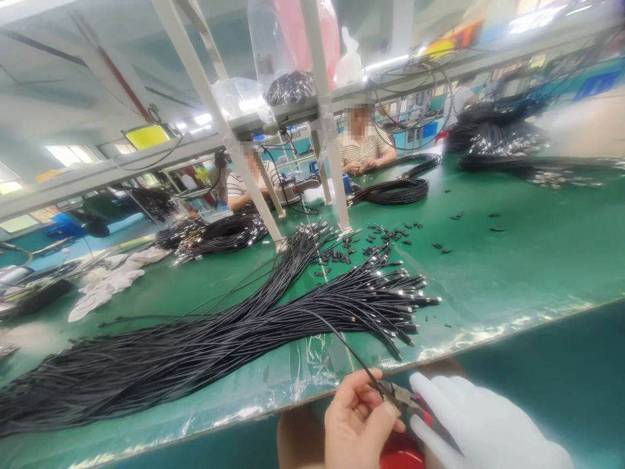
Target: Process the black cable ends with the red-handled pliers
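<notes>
My bare left hand (359,417) is closed around the end of a black cable (344,339), just off the table's front edge. In my right hand (488,423), which wears a white glove, is a pair of cutting pliers (424,412) with red on the handles. The jaws of the pliers meet the cable at my left fingertips; the cable's very tip is hidden there. From my left hand the cable runs back into a large bundle of black cables (195,352) with metal-ended plugs (400,299) fanned out toward the right.
Small black pieces (342,251) lie scattered on the green table (512,260). Metal posts (325,117) of a shelf rise from its middle. Coiled cables (390,192) and another cable pile (219,234) lie farther back. Across the table sit two people, one in a striped shirt (366,150).
</notes>
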`<state>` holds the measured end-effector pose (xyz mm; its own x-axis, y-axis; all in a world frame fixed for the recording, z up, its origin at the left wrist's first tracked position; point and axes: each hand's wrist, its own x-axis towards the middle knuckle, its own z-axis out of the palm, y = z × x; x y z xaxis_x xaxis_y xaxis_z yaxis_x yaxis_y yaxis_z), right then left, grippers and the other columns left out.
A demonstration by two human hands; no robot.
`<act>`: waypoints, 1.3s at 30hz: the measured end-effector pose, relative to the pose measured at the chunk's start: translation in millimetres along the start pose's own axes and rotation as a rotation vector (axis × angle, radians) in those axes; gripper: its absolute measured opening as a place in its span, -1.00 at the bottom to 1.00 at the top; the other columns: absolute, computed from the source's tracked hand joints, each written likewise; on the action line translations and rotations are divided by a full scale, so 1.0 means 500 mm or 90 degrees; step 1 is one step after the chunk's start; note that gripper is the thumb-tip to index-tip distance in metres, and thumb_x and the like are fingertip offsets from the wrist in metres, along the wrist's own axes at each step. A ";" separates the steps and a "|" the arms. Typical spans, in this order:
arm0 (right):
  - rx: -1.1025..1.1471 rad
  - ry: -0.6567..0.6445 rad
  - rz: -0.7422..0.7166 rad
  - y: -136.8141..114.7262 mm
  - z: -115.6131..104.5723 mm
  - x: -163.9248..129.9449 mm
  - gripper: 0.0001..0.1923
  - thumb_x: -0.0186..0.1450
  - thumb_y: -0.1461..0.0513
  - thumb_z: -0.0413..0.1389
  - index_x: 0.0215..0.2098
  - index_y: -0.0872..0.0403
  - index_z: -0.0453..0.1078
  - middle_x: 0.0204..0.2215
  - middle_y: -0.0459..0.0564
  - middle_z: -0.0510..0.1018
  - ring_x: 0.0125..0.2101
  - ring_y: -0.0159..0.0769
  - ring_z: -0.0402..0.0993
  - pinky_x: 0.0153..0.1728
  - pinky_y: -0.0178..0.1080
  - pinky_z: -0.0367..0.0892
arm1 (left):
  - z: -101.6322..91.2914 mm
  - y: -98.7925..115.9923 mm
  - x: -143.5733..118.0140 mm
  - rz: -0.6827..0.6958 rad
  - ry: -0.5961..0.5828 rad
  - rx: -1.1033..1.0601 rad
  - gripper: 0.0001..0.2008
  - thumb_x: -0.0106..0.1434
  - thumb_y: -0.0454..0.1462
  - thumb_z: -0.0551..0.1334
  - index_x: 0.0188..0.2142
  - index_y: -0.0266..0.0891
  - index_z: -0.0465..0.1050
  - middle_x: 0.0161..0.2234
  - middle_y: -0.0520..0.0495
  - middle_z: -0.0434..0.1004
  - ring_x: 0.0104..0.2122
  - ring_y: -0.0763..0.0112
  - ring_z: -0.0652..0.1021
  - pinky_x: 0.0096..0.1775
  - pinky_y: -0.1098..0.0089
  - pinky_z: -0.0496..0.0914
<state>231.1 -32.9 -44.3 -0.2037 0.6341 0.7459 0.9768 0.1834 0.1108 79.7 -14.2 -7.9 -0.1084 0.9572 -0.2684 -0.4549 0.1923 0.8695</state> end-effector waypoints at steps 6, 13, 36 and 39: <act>-0.090 -0.037 -0.061 0.010 -0.013 0.003 -0.71 0.42 0.23 -0.15 -0.18 0.06 0.41 -0.49 0.02 0.53 -0.53 -0.14 0.43 -0.48 -0.11 0.23 | -0.002 -0.010 0.002 0.018 0.017 0.001 -0.67 -0.22 -0.39 0.56 -0.37 -0.24 0.68 -0.61 0.13 0.44 -0.64 0.48 0.53 -0.51 0.47 0.46; -0.006 -0.073 -0.050 0.009 -0.006 -0.007 -0.66 0.42 0.15 -0.12 -0.44 -0.03 0.37 -0.61 -0.05 0.44 -0.65 -0.24 0.32 -0.55 -0.19 0.15 | -0.008 -0.003 0.003 0.001 -0.012 -0.007 -0.67 -0.22 -0.35 0.59 -0.38 -0.22 0.70 -0.60 0.13 0.43 -0.63 0.49 0.53 -0.50 0.48 0.45; 0.824 -0.853 0.484 0.046 -0.016 0.019 -0.72 0.18 0.00 0.25 -0.48 0.03 0.47 -0.55 -0.14 0.42 -0.52 -0.42 0.29 -0.52 -0.37 0.13 | -0.048 0.008 0.015 -0.123 -0.228 -0.066 -0.62 -0.16 -0.21 0.64 -0.31 -0.17 0.69 -0.48 0.10 0.47 -0.55 0.53 0.57 -0.49 0.52 0.43; 0.822 -0.844 0.473 0.050 -0.020 0.028 -0.69 0.17 -0.05 0.25 -0.48 0.01 0.48 -0.50 -0.12 0.46 -0.46 -0.38 0.35 -0.52 -0.37 0.15 | -0.049 0.005 0.016 -0.115 -0.225 -0.066 -0.62 -0.14 -0.22 0.63 -0.28 -0.16 0.68 -0.45 0.09 0.48 -0.54 0.53 0.57 -0.47 0.51 0.44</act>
<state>253.3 -26.8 -24.7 -0.3604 0.7767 -0.5165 0.3847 -0.3807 -0.8409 56.0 -11.1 -17.8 0.2840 0.9287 -0.2383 -0.5274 0.3589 0.7701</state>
